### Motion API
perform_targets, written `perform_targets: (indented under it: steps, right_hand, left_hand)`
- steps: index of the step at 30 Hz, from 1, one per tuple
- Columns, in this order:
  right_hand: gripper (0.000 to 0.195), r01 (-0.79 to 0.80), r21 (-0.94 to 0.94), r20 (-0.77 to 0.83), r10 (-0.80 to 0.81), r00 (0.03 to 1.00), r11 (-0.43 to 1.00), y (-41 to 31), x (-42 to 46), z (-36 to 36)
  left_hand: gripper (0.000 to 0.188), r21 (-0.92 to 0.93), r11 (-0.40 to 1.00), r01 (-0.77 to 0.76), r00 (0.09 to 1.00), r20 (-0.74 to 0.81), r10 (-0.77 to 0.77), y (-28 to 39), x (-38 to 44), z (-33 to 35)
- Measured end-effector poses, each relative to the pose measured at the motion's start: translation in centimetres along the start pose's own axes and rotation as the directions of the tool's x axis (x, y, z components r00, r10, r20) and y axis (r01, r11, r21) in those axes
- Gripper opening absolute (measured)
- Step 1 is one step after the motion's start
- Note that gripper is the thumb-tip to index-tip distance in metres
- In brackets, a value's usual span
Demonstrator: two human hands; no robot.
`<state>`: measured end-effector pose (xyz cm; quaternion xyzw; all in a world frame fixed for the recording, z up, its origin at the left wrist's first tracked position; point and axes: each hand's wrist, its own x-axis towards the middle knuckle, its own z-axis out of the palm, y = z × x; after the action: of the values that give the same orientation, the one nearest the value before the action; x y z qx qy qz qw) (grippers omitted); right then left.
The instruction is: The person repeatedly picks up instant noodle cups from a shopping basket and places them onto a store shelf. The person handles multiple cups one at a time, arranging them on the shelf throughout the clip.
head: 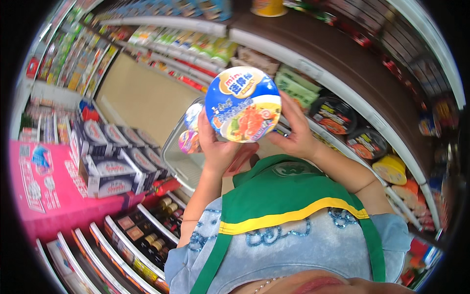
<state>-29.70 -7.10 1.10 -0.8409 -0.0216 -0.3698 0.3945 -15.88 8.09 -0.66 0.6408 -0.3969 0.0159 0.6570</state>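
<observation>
An instant noodle cup (244, 106) with a blue printed lid is held up in front of my chest, its lid turned toward me. My left hand (214, 147) grips the left side of the cup. On the opposite side, the fingers and thumb of my right hand (297, 128) press against it. Below my left hand stands a light grey plastic basket (172, 158). A purple-lidded cup (188, 141) and a white-and-blue one (192, 115) show at the basket's far side, partly hidden by my left hand.
Store shelves (304, 70) curve along the front and right, holding packets and black-lidded noodle bowls (334, 115). At left, several boxed drink packs (110, 169) sit on a pink display (47, 191). A shelf with bottles (154, 242) is at lower left. Tan floor (136, 88) runs ahead.
</observation>
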Motion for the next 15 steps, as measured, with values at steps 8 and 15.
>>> perform_targets:
  steps: [8, 15]
  right_hand:
    - [0.065, -0.245, -0.275, -0.446, 0.102, 0.889, 0.930, -2.6, -11.0, -17.4]
    - [0.061, -0.445, -0.370, -0.717, 0.055, 0.695, 0.815, -5.5, -21.8, -28.8]
  left_hand:
    - [0.065, -0.230, 0.965, -0.124, 0.889, 0.405, 0.211, 6.7, -1.5, 18.6]
    - [0.065, -0.409, 0.900, -0.151, 0.660, 0.636, 0.400, 14.3, -5.3, 34.2]
